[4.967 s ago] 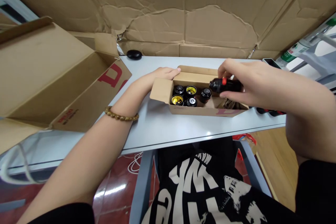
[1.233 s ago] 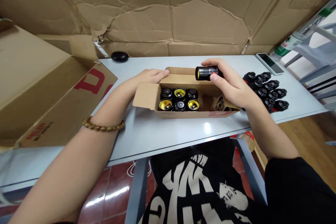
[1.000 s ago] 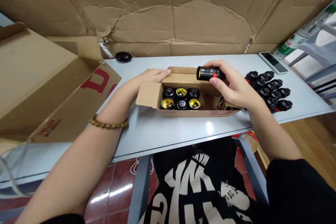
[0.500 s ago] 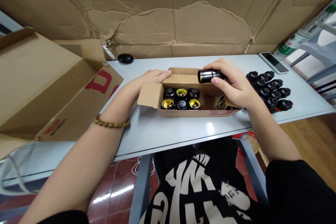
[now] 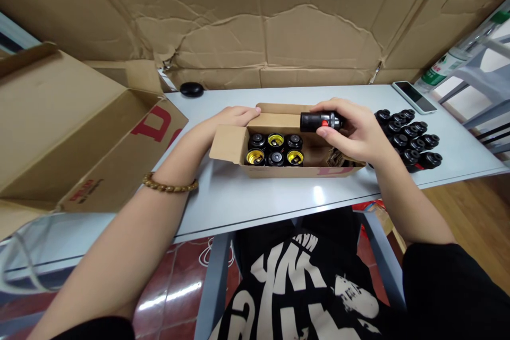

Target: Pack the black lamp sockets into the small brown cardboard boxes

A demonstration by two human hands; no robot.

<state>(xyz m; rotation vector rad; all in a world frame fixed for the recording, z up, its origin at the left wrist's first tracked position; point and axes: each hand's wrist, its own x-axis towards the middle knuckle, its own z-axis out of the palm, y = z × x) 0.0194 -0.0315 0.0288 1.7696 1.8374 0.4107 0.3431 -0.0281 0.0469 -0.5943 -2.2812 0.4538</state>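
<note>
My right hand (image 5: 353,130) grips a black cylinder (image 5: 313,121) with a red mark, held sideways above the right half of a small open cardboard box (image 5: 295,171). Several black cylinders (image 5: 276,158) stand in the box's left half, some showing yellow insides. Crumpled brown paper (image 5: 335,157) lies at its right end. My left hand (image 5: 237,116) rests at the box's back left corner, its fingertips on the raised back flap and nothing seen held in it; its fingers are stretched out.
Several more black cylinders (image 5: 410,141) stand on the white table (image 5: 247,196) at right. Behind them are a phone (image 5: 414,96) and a bottle (image 5: 442,69). A large open carton (image 5: 119,154) is at left, a black oval object (image 5: 192,89) at the back.
The cylinder in my right hand has turned about its length, so its red mark now shows and the yellow inside of its end no longer does.
</note>
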